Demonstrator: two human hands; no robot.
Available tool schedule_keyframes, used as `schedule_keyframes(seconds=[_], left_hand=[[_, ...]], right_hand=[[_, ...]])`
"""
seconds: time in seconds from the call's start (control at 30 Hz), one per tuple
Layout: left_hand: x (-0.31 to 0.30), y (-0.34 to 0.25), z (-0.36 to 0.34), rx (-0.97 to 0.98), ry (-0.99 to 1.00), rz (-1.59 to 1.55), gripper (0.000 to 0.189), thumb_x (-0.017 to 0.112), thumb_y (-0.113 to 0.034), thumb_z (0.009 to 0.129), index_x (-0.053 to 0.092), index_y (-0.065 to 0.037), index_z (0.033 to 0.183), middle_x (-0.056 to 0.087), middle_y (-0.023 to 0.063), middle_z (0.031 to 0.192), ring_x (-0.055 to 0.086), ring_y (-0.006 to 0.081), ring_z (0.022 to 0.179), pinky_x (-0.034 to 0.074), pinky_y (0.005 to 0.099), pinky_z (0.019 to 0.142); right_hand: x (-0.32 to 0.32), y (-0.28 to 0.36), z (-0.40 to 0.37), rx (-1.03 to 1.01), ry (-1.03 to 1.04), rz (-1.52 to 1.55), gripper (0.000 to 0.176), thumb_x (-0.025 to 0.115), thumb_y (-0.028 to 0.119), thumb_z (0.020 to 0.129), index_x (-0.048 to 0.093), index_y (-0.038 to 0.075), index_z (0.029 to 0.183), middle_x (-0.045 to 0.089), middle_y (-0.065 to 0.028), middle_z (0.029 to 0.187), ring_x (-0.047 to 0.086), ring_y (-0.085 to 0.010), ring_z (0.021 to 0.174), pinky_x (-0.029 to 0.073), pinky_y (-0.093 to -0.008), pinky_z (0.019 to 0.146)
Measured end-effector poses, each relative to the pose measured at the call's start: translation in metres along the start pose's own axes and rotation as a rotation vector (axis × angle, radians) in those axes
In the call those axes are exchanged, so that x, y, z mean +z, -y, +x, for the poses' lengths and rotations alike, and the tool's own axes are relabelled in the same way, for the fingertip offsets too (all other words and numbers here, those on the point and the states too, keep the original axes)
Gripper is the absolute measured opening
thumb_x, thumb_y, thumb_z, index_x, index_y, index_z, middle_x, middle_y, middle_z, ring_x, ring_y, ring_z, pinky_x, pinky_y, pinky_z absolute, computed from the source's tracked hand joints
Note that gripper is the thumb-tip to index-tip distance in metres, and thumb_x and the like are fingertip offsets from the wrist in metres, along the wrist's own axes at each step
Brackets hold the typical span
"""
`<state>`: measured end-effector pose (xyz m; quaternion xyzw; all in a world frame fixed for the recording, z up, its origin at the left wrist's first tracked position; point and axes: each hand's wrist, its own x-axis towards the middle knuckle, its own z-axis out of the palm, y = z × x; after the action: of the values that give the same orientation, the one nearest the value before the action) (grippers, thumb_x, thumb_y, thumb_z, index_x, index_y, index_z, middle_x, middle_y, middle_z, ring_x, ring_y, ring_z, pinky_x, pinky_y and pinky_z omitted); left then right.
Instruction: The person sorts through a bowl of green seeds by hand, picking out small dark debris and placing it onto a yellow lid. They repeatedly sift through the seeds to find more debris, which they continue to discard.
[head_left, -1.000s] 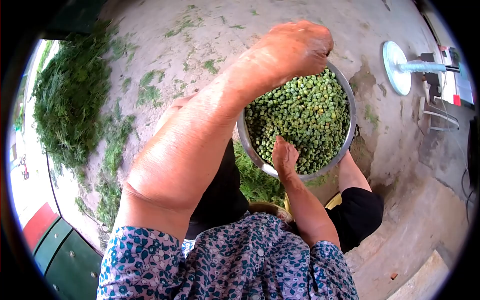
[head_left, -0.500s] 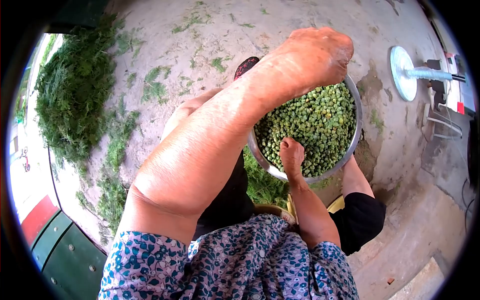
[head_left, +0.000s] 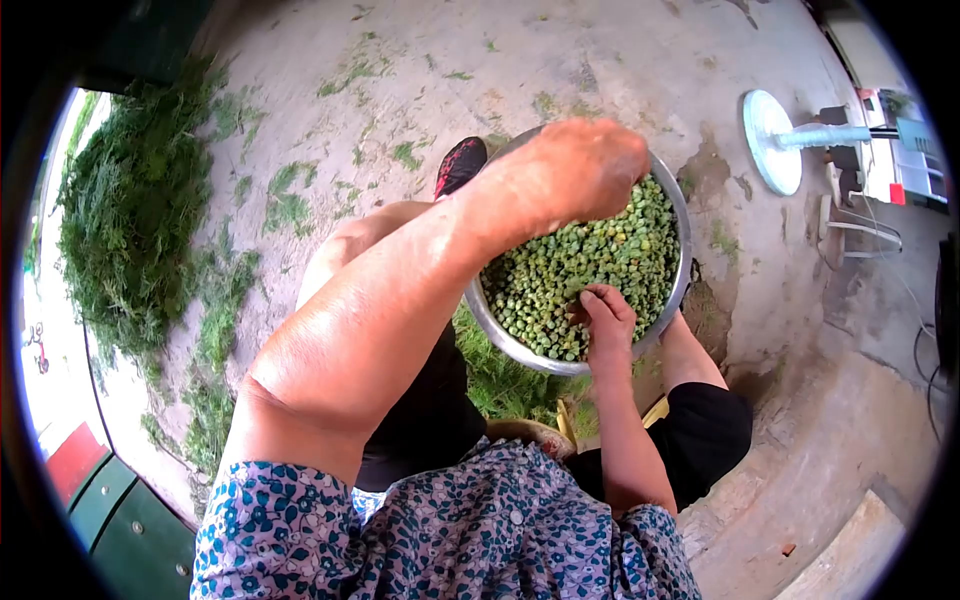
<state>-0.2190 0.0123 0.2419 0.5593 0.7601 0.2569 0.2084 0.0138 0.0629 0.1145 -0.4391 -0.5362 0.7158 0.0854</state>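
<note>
A round metal basin (head_left: pixel 527 357) full of small green berry-like pieces (head_left: pixel 560 265) rests in front of my body, between my bare legs. My left hand (head_left: pixel 590 168) is raised over the basin's far side. Its fingers curl downward, and the hand itself hides whatever they hold. Low over the near part of the heap is my right hand (head_left: pixel 606 312), thumb and fingers drawn together against the green pieces. What lies inside that pinch is too small to make out. My left forearm covers the basin's left rim.
Feathery green stalks (head_left: pixel 140 220) lie piled on the concrete floor at left, with scattered sprigs nearby. More greenery (head_left: pixel 500 375) shows under the basin. A stand with a round pale base (head_left: pixel 772 143) is at right. Dark green panels (head_left: pixel 135 530) border the lower left.
The whole view has shifted, so the basin appears further left. My left hand has come down and nearer over the basin. My right hand has moved rightward across the heap, its thumb now showing.
</note>
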Motion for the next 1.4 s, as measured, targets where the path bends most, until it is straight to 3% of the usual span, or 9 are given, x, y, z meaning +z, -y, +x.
schedule_keyframes(seconds=[0.1, 0.23, 0.57, 0.77, 0.83, 0.97, 1.03, 1.13, 1.4], left_hand=[[0.01, -0.005, -0.002, 0.111, 0.205, -0.211, 0.048, 0.054, 0.001, 0.067, 0.054, -0.003, 0.115, 0.061, 0.016, 0.105, 0.059, 0.026, 0.098, 0.047, 0.0365, 0.088], [0.019, -0.017, -0.003, 0.144, 0.422, -0.471, 0.062, 0.068, -0.01, 0.059, 0.05, 0.001, 0.117, 0.06, 0.0199, 0.102, 0.058, 0.0294, 0.092, 0.046, 0.0355, 0.079], [0.022, -0.02, -0.006, 0.188, 0.263, -0.374, 0.024, 0.066, -0.009, 0.058, 0.06, 0.002, 0.078, 0.061, 0.0151, 0.075, 0.06, 0.0277, 0.072, 0.046, 0.0355, 0.063], [0.027, -0.008, -0.013, 0.115, 0.318, -0.065, 0.014, 0.058, -0.002, 0.064, 0.059, 0.0, 0.078, 0.06, 0.0144, 0.078, 0.058, 0.0306, 0.084, 0.047, 0.0393, 0.073], [0.034, -0.003, -0.012, 0.127, 0.316, -0.009, 0.014, 0.055, 0.001, 0.066, 0.06, -0.001, 0.078, 0.06, 0.0137, 0.08, 0.058, 0.0305, 0.087, 0.047, 0.0394, 0.075], [0.034, -0.004, -0.013, 0.124, 0.347, 0.051, 0.012, 0.055, 0.0, 0.066, 0.061, -0.003, 0.076, 0.06, 0.0137, 0.076, 0.06, 0.0312, 0.079, 0.048, 0.0399, 0.069], [0.032, -0.005, -0.014, 0.113, 0.368, 0.084, 0.01, 0.055, -0.001, 0.066, 0.061, -0.003, 0.074, 0.06, 0.0138, 0.074, 0.061, 0.0314, 0.074, 0.049, 0.0402, 0.066], [0.034, -0.002, -0.018, 0.146, 0.351, 0.127, 0.008, 0.056, -0.001, 0.066, 0.062, -0.003, 0.07, 0.06, 0.0139, 0.071, 0.061, 0.0314, 0.072, 0.049, 0.0405, 0.063], [0.03, 0.0, -0.019, 0.138, 0.373, 0.138, 0.007, 0.055, -0.001, 0.066, 0.061, -0.002, 0.068, 0.06, 0.013, 0.069, 0.061, 0.0307, 0.068, 0.048, 0.041, 0.059]], right_hand=[[0.006, 0.037, -0.007, -0.016, -0.044, 0.265, 0.009, 0.055, 0.005, 0.081, 0.058, 0.0, 0.089, 0.06, -0.0067, 0.076, 0.06, -0.017, 0.066, 0.047, -0.0272, 0.058], [0.012, 0.073, -0.018, -0.081, 0.029, 0.518, 0.015, 0.057, 0.009, 0.08, 0.056, 0.002, 0.093, 0.061, -0.0096, 0.081, 0.06, -0.0212, 0.072, 0.048, -0.0335, 0.065], [0.025, 0.092, -0.026, -0.128, 0.038, 0.54, 0.015, 0.054, 0.007, 0.078, 0.055, -0.001, 0.09, 0.06, -0.0107, 0.079, 0.059, -0.0231, 0.072, 0.049, -0.0349, 0.068], [0.023, 0.077, -0.028, -0.127, -0.018, 0.297, 0.013, 0.053, 0.007, 0.079, 0.056, -0.001, 0.088, 0.059, -0.0107, 0.08, 0.059, -0.0209, 0.069, 0.049, -0.0326, 0.065], [0.029, 0.066, -0.032, -0.15, -0.086, -0.038, 0.009, 0.05, 0.0, 0.081, 0.058, 0.0, 0.086, 0.059, -0.0069, 0.072, 0.058, -0.0154, 0.062, 0.049, -0.0266, 0.059], [0.041, 0.023, -0.054, 0.036, 0.128, -0.408, 0.008, 0.058, 0.001, 0.079, 0.062, 0.002, 0.086, 0.063, -0.006, 0.075, 0.058, -0.0113, 0.063, 0.05, -0.0246, 0.06], [0.051, -0.013, -0.065, 0.123, 0.254, -0.39, 0.013, 0.059, -0.001, 0.077, 0.062, 0.001, 0.09, 0.063, -0.0065, 0.075, 0.058, -0.0135, 0.064, 0.049, -0.0264, 0.061], [0.062, -0.062, -0.074, -0.307, 0.47, -0.525, 0.021, 0.055, -0.004, 0.078, 0.062, 0.002, 0.097, 0.063, -0.0086, 0.08, 0.06, -0.0195, 0.075, 0.048, -0.0295, 0.067], [0.029, -0.102, -0.036, -0.089, 0.353, -0.666, 0.018, 0.051, 0.002, 0.08, 0.061, 0.006, 0.095, 0.062, -0.014, 0.084, 0.06, -0.026, 0.07, 0.047, -0.0321, 0.064]])
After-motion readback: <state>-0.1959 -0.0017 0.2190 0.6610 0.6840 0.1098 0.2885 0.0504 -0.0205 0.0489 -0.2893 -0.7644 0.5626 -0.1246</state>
